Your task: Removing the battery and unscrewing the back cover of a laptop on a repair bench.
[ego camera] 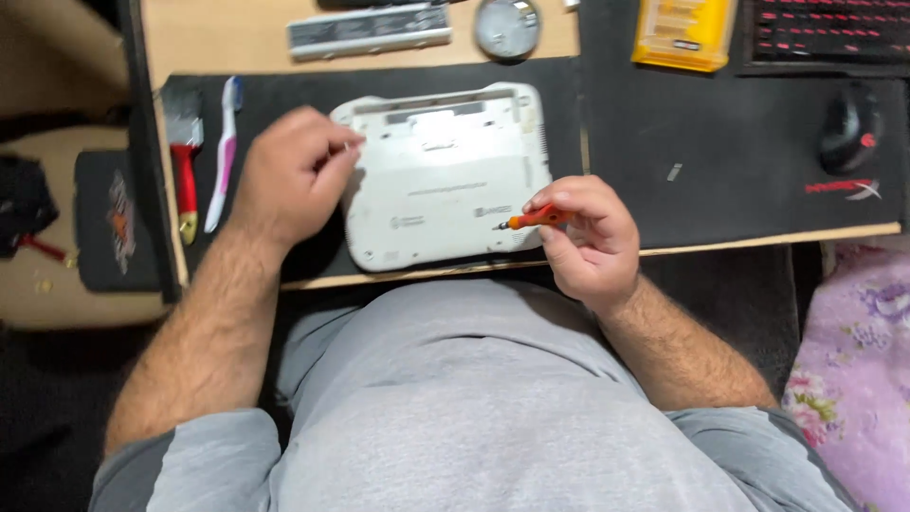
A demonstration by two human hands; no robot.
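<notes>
i see a small white laptop point(445, 180) lying upside down on a black mat point(664, 133) at the near edge of the wooden worktop point(237, 33), roughly in the middle of my view. my left hand point(289, 175) sits at the laptop's far left corner, fingers curled in and pinched together against the casing there; whether something tiny is between the fingertips i cannot tell. my right hand point(588, 237) is closed around a small orange screwdriver point(533, 219), held level with its dark tip pointing left over the laptop's near right edge, just above or touching the shell, i cannot tell which. left of the left hand, on the mat, a white and pink toothbrush point(226, 152) lies lengthwise, and just left of that a paintbrush with a red handle point(185, 161). at the far side, on bare wood, a long grey battery pack point(370, 30) lies crosswise, with a round metal tin point(507, 27) to its right. further right a yellow plastic case point(684, 33) rests on the mat, then a keyboard with red-lit keys point(829, 28) at the far right corner, and a black computer mouse point(850, 128) nearer me below it. a small pale bit point(674, 172) lies alone on the mat, well apart from the laptop.
</notes>
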